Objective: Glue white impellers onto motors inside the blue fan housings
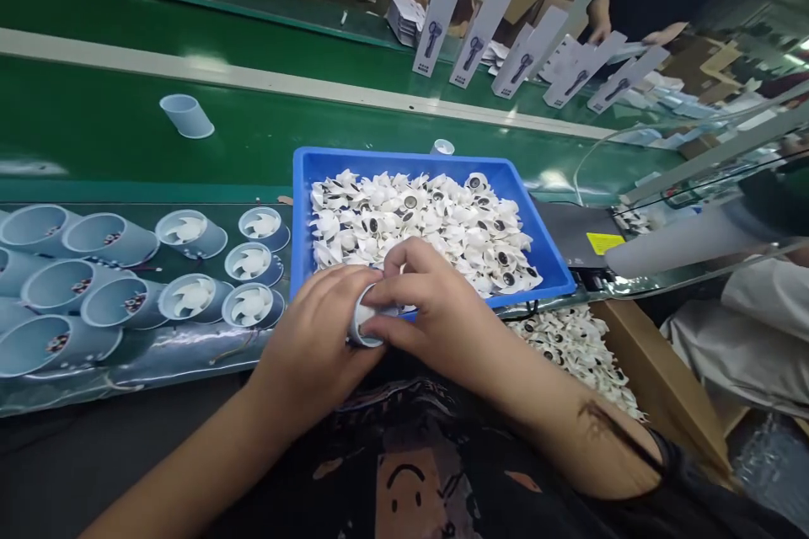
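My left hand (pixel 325 337) is wrapped round a light blue cylinder (pixel 365 322) at the front edge of a blue tray (pixel 404 158). The thumb and fingers of my right hand (pixel 423 303) reach into the cylinder's open end, closed on a white part there that is mostly hidden. White fan blades (pixel 410 202), some with dark round centres, fill the tray. To the left stand several light blue cylinders; those nearest the tray hold white fans (pixel 251 305), and those farther left show small wires inside (pixel 112 238).
A cylinder (pixel 188 116) lies tilted on the green belt (pixel 253 135), and another (pixel 442 147) stands behind the tray. Printed boxes (pixel 439 17) line the far side near a person's hands (pixel 600 21). A carton (pixel 663 379) of fan blades sits at right.
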### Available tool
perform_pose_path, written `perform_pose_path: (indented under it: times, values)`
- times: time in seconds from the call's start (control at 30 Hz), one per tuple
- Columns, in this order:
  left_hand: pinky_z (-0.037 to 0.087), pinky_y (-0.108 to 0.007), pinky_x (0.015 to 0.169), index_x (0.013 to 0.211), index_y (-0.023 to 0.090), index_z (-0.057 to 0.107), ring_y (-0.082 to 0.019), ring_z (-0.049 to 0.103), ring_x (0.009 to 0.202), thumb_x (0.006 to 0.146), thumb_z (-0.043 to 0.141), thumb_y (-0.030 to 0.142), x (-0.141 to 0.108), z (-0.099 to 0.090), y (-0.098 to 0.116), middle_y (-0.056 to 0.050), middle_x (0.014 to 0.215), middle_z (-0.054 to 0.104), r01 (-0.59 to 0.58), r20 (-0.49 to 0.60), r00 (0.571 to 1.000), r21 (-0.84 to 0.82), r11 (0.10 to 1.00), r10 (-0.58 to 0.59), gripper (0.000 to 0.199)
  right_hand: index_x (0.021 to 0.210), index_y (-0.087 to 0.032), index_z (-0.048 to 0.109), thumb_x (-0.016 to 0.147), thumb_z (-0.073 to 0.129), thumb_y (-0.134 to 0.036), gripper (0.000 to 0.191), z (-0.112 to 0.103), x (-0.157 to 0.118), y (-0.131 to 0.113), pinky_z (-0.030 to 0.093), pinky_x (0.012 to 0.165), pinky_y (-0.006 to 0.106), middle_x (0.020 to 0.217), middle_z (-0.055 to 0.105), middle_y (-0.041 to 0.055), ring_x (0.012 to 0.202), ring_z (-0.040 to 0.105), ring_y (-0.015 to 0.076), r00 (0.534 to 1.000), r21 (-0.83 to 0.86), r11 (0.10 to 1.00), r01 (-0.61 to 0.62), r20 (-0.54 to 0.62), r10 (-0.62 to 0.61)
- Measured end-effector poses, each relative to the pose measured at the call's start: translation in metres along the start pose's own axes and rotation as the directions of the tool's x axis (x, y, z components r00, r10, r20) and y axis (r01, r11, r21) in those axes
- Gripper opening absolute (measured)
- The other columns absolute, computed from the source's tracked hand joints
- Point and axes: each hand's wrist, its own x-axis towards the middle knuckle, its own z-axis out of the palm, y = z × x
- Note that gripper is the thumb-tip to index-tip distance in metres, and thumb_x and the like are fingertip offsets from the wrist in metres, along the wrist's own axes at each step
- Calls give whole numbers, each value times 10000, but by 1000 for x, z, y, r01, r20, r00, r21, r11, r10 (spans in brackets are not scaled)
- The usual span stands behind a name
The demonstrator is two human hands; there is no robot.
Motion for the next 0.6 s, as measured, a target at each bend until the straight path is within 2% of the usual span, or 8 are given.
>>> perform_pose_path:
  times: [0.1, 0.2, 0.3, 0.4, 0.47, 0.53, 0.6]
  values:
    - [488, -400, 1027, 1171, 132, 517, -281, 650, 1109, 931, 546, 249, -2, -1, 6, -152, 1136, 694, 8, -5, 1000, 21, 1000, -8, 269, 907, -215, 743, 771, 826, -204, 160, 4, -1, 5, 540, 759, 301, 944, 559, 33, 870, 595, 159, 1000, 74, 997, 4, -19, -2]
    - [498, -406, 1019, 1196, 159, 522, -274, 662, 1089, 933, 584, 344, -2, -7, 3, -118, 1127, 707, 4, 41, 999, 11, 1000, -5, 328, 884, -218, 741, 854, 755, -284, 73, -14, -11, 1, 533, 891, 345, 1122, 600, 70, 1025, 613, 187, 999, 130, 991, 37, -22, -35]
    - [484, -453, 1038, 1251, 199, 542, -301, 626, 1164, 885, 643, 500, 5, -24, -18, -110, 1245, 666, 75, 29, 997, 51, 996, -77, 485, 745, -197, 700, 956, 612, -403, 308, -42, -32, -3, 538, 882, 286, 1115, 639, 60, 1023, 654, 169, 999, 246, 969, 16, 34, -25]
    - [466, -525, 1033, 1186, 193, 637, -374, 558, 1223, 801, 674, 602, 27, -52, -51, -151, 1288, 588, 217, -31, 976, 188, 958, -215, 563, 854, -229, 731, 982, 559, -405, 277, -54, -56, 2, 557, 845, 232, 1063, 663, 57, 979, 680, 153, 997, 265, 963, -44, -51, 59]
    - [479, -537, 994, 1198, 180, 648, -393, 567, 1178, 772, 685, 590, 50, -73, -72, -158, 1198, 597, 352, -16, 931, 294, 889, -364, 592, 903, -263, 741, 961, 602, -366, 182, -50, -68, 9, 569, 841, 223, 1059, 676, 55, 971, 689, 154, 977, 244, 962, -121, -145, 160]
    - [501, -513, 954, 1344, 184, 538, -374, 604, 1123, 796, 677, 503, 75, -91, -91, -149, 1193, 617, 508, -2, 840, 353, 785, -543, 648, 904, -282, 741, 940, 628, -335, 130, -43, -76, 15, 582, 822, 219, 1056, 687, 55, 976, 701, 161, 953, 247, 951, -186, -189, 236]
    - [519, -480, 924, 1457, 195, 383, -346, 636, 1081, 829, 667, 397, 96, -102, -109, -147, 1285, 609, 611, -4, 754, 372, 699, -657, 718, 921, -294, 744, 926, 635, -327, 113, -38, -82, 18, 591, 831, 234, 1090, 688, 62, 1015, 704, 179, 944, 236, 946, -222, -190, 269]
